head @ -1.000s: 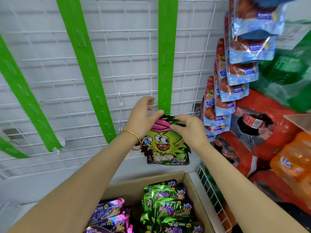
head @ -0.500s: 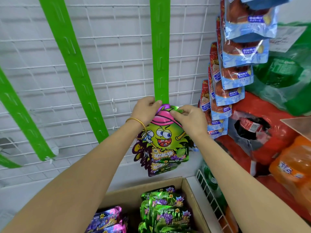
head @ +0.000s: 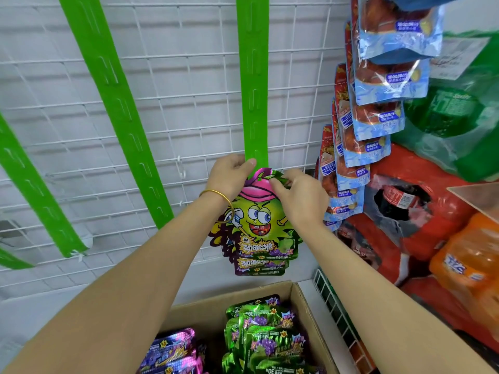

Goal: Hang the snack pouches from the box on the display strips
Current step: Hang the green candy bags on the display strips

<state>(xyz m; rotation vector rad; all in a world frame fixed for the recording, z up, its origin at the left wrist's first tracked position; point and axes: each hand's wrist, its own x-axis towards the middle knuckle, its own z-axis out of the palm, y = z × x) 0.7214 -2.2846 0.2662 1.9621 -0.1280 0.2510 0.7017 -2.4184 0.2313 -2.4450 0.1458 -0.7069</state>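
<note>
Both hands are up at the bottom of the middle green strip [head: 253, 76], left hand [head: 229, 176] pinching the strip end, right hand [head: 299, 195] gripping the cartoon pouch [head: 259, 220] top, box [head: 310, 314] of pouches below.

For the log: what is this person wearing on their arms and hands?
No sleeves or gloves are in view. A thin gold bangle circles the wrist of the left hand. The right hand and its wrist show no jewellery.
</note>
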